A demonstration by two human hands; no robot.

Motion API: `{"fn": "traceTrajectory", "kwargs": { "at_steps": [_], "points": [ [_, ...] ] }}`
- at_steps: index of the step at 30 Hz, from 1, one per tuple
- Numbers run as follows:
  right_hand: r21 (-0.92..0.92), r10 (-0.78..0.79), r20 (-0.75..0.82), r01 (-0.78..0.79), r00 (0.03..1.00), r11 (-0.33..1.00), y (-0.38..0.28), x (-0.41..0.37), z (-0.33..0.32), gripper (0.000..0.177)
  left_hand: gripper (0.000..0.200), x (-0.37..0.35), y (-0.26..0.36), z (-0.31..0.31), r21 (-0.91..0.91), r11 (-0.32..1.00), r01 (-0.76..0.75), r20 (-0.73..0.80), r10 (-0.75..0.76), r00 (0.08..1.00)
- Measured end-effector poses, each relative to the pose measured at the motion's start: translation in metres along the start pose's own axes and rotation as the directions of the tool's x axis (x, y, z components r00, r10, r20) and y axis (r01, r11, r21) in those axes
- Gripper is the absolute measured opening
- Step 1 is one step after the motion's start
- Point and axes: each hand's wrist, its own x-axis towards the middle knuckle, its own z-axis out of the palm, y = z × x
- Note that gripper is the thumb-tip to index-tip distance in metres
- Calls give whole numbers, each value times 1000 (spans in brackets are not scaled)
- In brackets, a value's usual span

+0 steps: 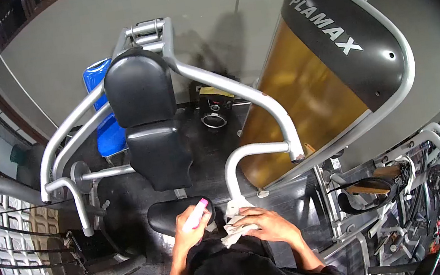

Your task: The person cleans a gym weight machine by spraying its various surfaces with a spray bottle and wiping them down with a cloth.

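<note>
Left hand (185, 236) grips 1 spray bottle (197, 213); right hand (269, 225) holds 1 cloth (235, 229).

Grey wall (78, 33) is filling the top of the view, with soft light spreading evenly across it. Below it, black floor (198, 140) is running under a silver machine frame (224, 84). An amber panel (304, 104) is glowing on the right, a blue chair (96, 78) is sitting against the wall, and a white lattice panel (11, 220) is showing on the left.
</note>
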Motion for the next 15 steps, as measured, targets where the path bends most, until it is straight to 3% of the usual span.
{"fn": "traceTrajectory", "kwargs": {
  "at_steps": [5,10,15],
  "points": [
    [56,35,-146,-27,989,998,-4,-2,19,37,7,15,6,10,-44,999,14,31,-13,999],
    [107,58,-155,-42,986,993,-6,-3,15,37,10,35,4,18,160,969,-187,41,182,982],
    [111,54,-146,-38,988,993,-7,-3,16,36,11,45,5,24,168,962,-216,35,214,976]
  ]
}}
